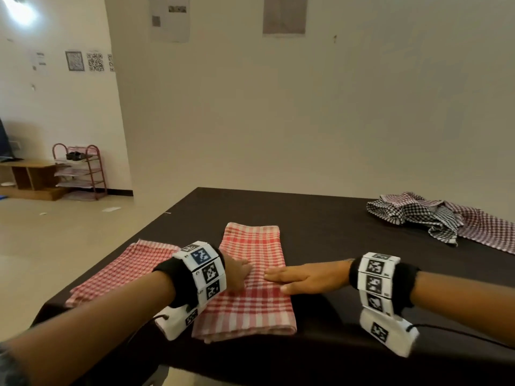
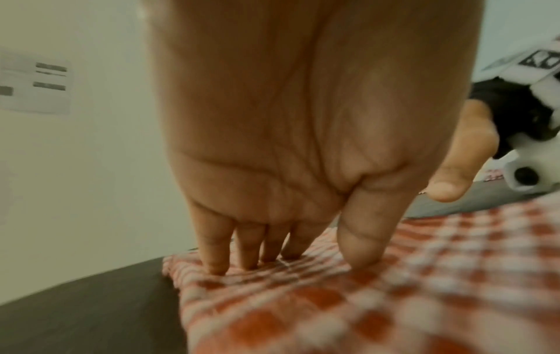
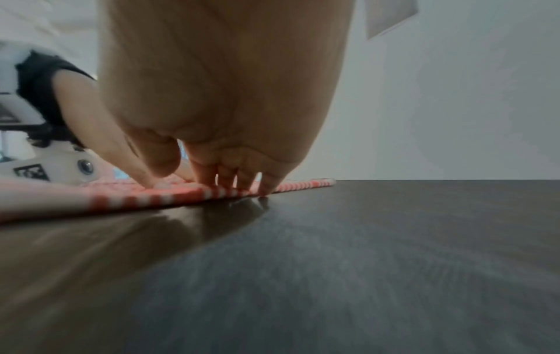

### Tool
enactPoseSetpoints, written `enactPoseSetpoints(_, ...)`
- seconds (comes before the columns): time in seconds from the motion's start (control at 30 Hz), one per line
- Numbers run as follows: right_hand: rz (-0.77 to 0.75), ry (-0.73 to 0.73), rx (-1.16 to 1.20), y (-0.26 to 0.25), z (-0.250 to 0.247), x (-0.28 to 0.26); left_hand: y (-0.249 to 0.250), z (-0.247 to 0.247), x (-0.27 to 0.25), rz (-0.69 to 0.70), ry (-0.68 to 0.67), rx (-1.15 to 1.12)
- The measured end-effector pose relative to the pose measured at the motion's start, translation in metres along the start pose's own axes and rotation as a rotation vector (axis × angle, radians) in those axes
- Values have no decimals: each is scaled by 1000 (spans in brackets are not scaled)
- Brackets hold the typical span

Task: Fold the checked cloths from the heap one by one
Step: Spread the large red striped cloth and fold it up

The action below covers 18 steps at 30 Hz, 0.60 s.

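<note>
On the dark table point(image 1: 334, 218), your heap point(image 1: 434, 218) lies far right, three cloths by my count. One pink cloth point(image 1: 122, 271) lies flat near left. One folded red cloth point(image 1: 250, 277) sits centre; left hand point(image 1: 237, 274) and right hand point(image 1: 309, 277) press it flat-fingered, gripping nothing. Smoothing step; next calls for another fold

black wristbands point(image 1: 178, 280), white tag-marked wrist blocks point(image 1: 204, 270)

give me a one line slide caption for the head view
Both hands, left and right, press flat on a folded red checked cloth on a dark table, unfolded heap waiting at far right.
</note>
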State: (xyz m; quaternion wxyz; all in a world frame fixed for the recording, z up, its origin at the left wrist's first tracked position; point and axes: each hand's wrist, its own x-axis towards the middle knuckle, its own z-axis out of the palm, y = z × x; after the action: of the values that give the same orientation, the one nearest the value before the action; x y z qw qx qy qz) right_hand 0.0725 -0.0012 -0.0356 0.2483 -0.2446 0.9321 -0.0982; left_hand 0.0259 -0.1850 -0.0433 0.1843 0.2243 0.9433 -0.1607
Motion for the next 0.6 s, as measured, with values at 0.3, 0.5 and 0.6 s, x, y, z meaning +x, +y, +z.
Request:
enactPoseSetpoints(0.3,-148,-51,-20,-23,50,-54,-9,53,-77,140,-57,-194)
enactPoseSetpoints(0.5,-229,236,-155,-24,57,-52,-9,71,-85,188,54,-229)
enactPoseSetpoints(0.6,-222,352,-98,-27,57,-48,-7,71,-88,208,139,-254)
